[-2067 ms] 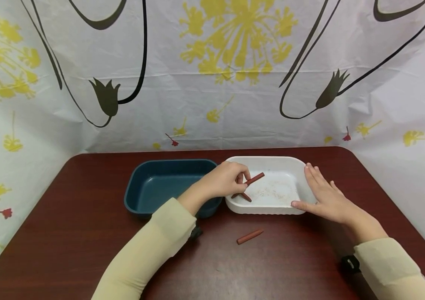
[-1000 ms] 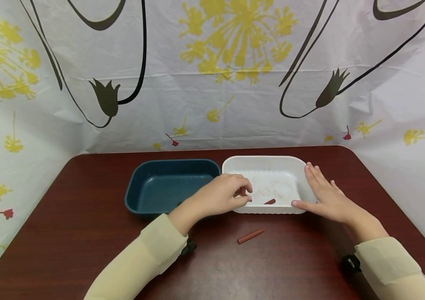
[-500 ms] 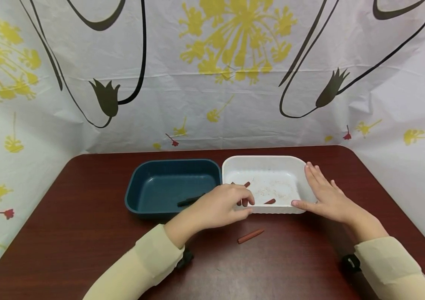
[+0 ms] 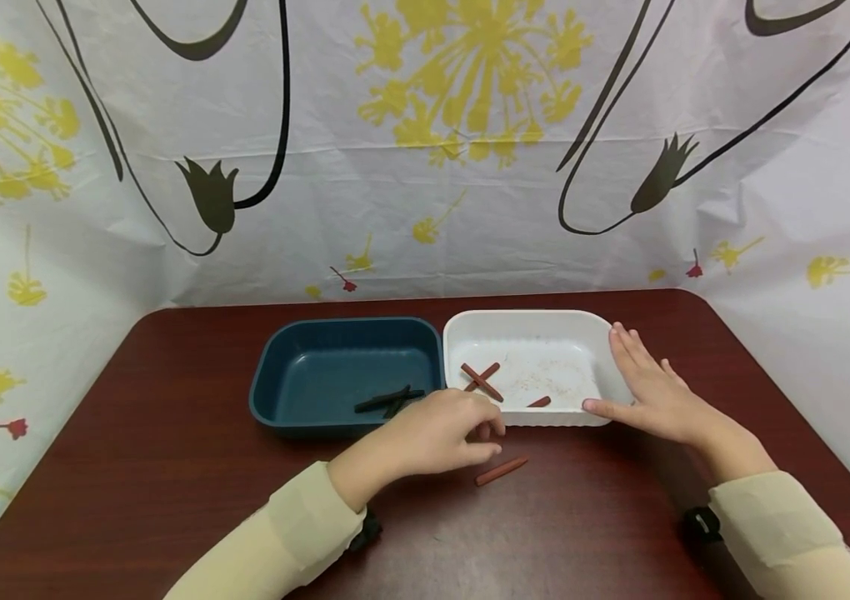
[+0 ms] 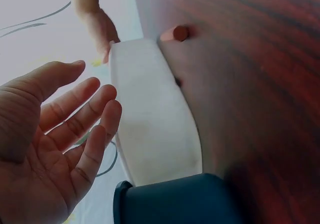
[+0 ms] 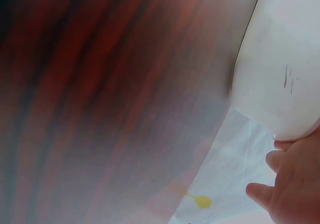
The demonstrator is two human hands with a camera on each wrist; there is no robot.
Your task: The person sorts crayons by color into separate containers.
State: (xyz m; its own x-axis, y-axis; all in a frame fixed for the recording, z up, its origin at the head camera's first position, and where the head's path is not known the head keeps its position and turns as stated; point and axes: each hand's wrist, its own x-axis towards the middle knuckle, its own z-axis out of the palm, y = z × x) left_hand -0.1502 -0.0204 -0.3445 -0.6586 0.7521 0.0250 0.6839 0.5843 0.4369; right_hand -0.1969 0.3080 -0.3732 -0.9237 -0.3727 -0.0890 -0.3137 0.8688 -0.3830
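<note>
My left hand (image 4: pixel 436 433) hovers over the front edges of the two trays, its fingers loosely bent around nothing. Just right of its fingertips, a reddish-brown crayon (image 4: pixel 501 472) lies on the table; the left wrist view shows the round end of a crayon (image 5: pixel 180 33). Inside the white tray (image 4: pixel 522 318), two brown crayons (image 4: pixel 482 382) lie crossed at the left, and another crayon (image 4: pixel 540 402) is partly hidden by the front wall. With straight fingers, my right hand (image 4: pixel 653 396) rests against the tray's right end. Several dark crayons (image 4: pixel 383 399) lie in the blue tray (image 4: pixel 346 323).
The trays stand side by side, touching, on a dark red-brown table (image 4: pixel 132 433). Fine brown crumbs dot the white tray's floor. A patterned white sheet (image 4: pixel 425 192) hangs behind the table and at both sides.
Two seconds ago my left hand held a brown crayon over the white tray. It has let go and drawn back toward the front left, uncovering the crossed crayons. The right hand has stayed put.
</note>
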